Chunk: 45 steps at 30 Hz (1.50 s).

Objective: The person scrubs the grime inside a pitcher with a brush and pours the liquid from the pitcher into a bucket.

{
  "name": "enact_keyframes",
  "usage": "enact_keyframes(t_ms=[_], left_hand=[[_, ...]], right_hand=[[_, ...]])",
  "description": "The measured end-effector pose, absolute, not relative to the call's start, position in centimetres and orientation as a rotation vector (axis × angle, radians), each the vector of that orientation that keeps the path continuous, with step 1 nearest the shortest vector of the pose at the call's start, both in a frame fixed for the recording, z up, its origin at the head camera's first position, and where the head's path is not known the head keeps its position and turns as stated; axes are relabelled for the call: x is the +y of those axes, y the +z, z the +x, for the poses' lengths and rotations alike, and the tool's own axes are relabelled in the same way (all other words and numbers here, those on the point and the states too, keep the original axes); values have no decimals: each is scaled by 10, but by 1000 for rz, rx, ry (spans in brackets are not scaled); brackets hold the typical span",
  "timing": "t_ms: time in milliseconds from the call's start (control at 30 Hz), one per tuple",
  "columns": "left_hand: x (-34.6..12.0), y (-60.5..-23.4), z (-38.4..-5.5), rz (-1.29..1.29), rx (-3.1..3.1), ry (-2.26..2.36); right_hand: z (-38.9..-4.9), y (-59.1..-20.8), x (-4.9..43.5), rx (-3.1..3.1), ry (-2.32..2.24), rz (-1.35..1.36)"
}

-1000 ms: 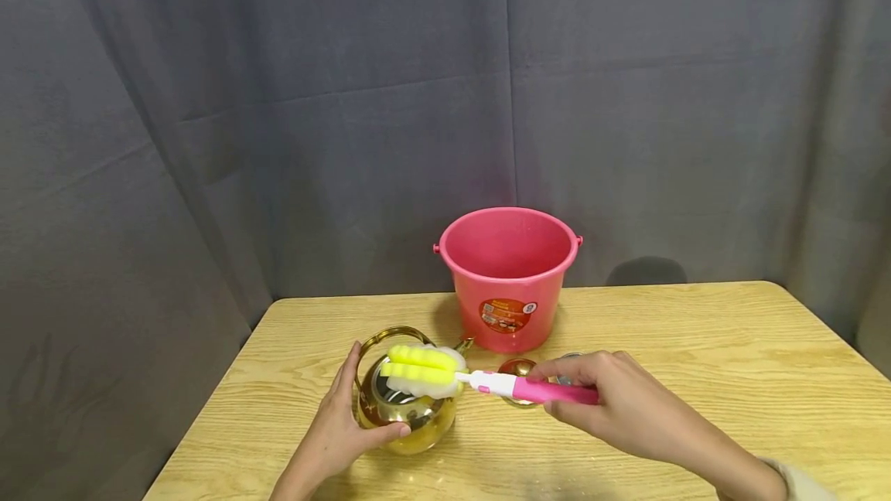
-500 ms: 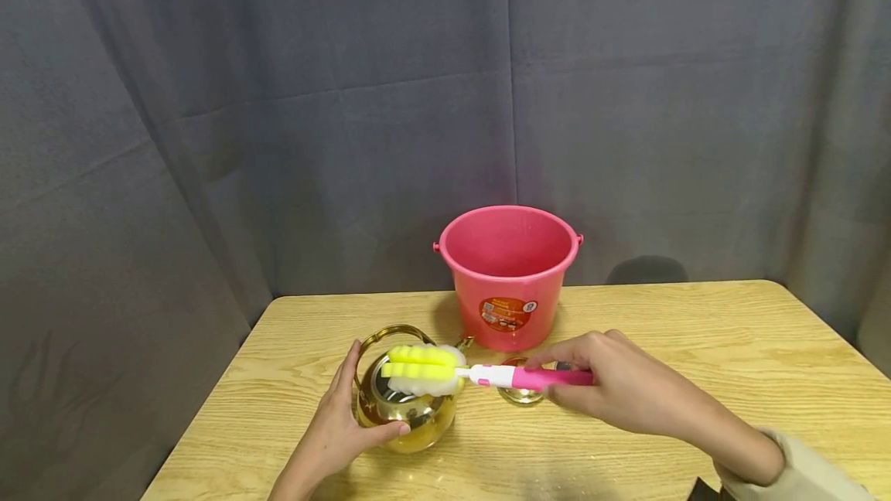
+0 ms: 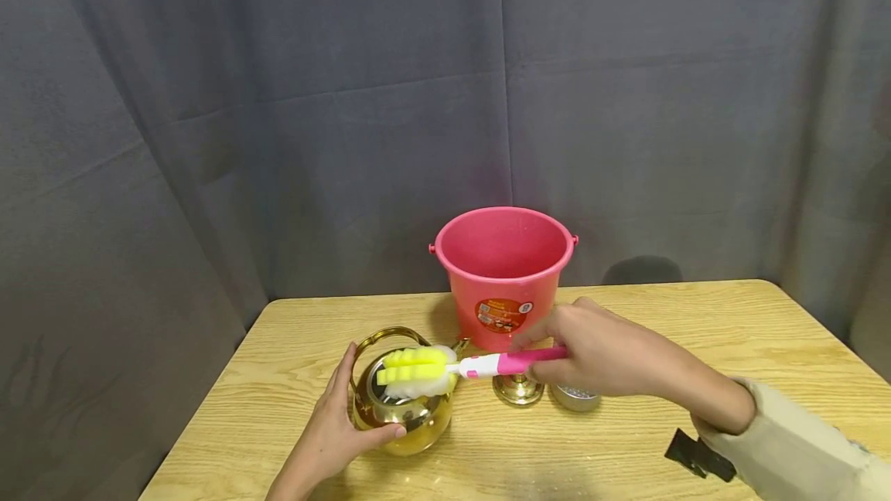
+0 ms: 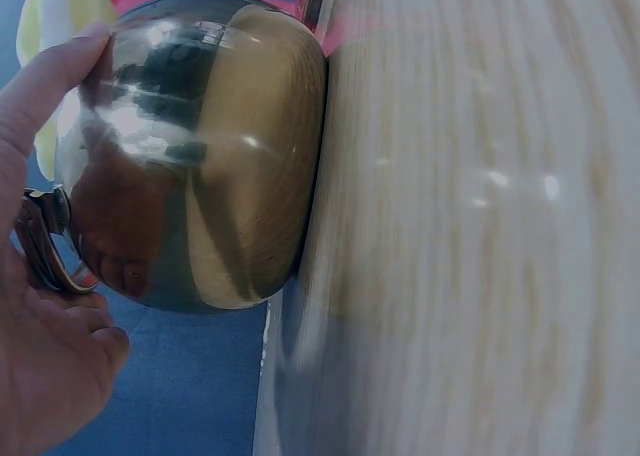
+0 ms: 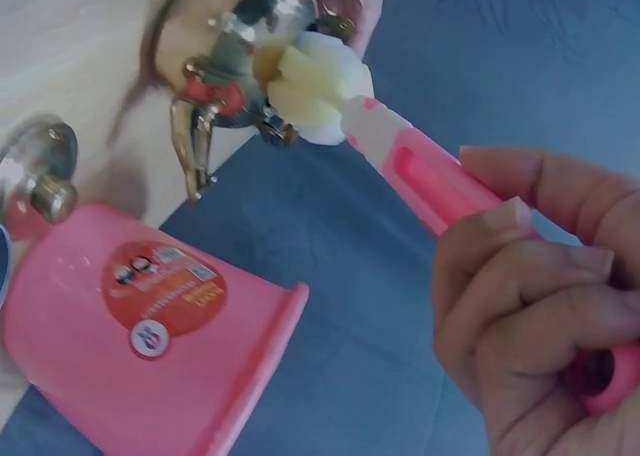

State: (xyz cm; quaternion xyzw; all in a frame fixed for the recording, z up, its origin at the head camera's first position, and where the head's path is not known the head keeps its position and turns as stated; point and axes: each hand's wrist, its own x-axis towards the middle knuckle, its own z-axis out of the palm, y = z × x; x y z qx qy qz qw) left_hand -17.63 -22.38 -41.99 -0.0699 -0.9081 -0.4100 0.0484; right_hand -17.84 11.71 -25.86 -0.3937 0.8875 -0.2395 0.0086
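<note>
Table (image 3: pixel 501 458): pale wood, gray cloth (image 3: pixel 348 145) behind.
Pot (image 3: pixel 421 425): on the table, near and left of the bucket (image 3: pixel 503 292), its top open.
Left hand (image 3: pixel 332 427): spread wide round the pot's left side, holding it.
Right hand (image 3: pixel 588 350): fingers curled round the brush (image 3: pixel 480 366).
Sponge (image 3: pixel 416 369): over the pot's mouth (image 3: pixel 390 400); I can't tell if it touches.
Pot mouth: looks snug, so best keep the pot still and push the sponge straight and slow.
</note>
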Motion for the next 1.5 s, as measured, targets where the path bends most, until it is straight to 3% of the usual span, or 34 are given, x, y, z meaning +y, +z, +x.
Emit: enact_keyframes(t_ms=[400,833,1500], left_hand=[[-226,-420,-175,-193,-2769,-1235],[-227,-420,-174,-186,-2770,-1246],[-224,-420,-176,-222,-2761,-1260]], right_hand=[[-199,-236,102,2691,-638,-1398],[-202,-215,76,2708,-400,-1338],[-204,-228,50,2731,-330,-1304]])
